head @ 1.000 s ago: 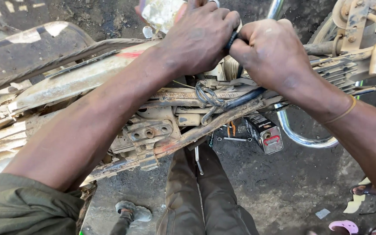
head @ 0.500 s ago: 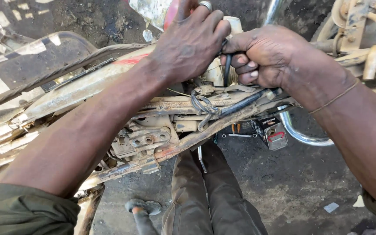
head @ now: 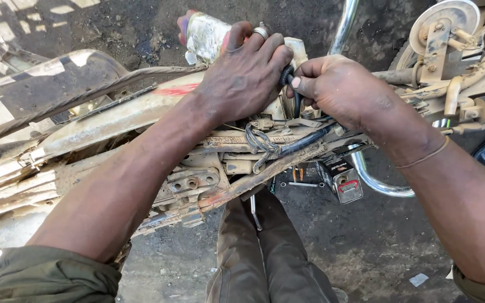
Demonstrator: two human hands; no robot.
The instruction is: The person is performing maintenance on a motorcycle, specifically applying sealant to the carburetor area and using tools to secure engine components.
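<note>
A mud-caked motorcycle frame (head: 141,118) lies across the view with its seat and tank off. My left hand (head: 242,76), a ring on one finger, presses down on a pale part at the top of the frame and pinches a black rubber hose (head: 294,92). My right hand (head: 341,90) grips the same hose from the right, thumb and fingers closed around it. Below the hands a bundle of grey wires (head: 259,143) and a black cable (head: 310,137) run along the frame rails.
A chrome pipe (head: 374,182) curves under the frame at right, beside a small black battery box (head: 343,179). A dusty wheel hub and brackets (head: 450,33) sit at top right. Loose tools (head: 301,179) lie on the oily dark ground. My trouser legs (head: 265,252) are below.
Both hands have shifted on the top of the frame: the left now rests flatter over the pale part, and the right has opened from a fist into a pinch on the hose.
</note>
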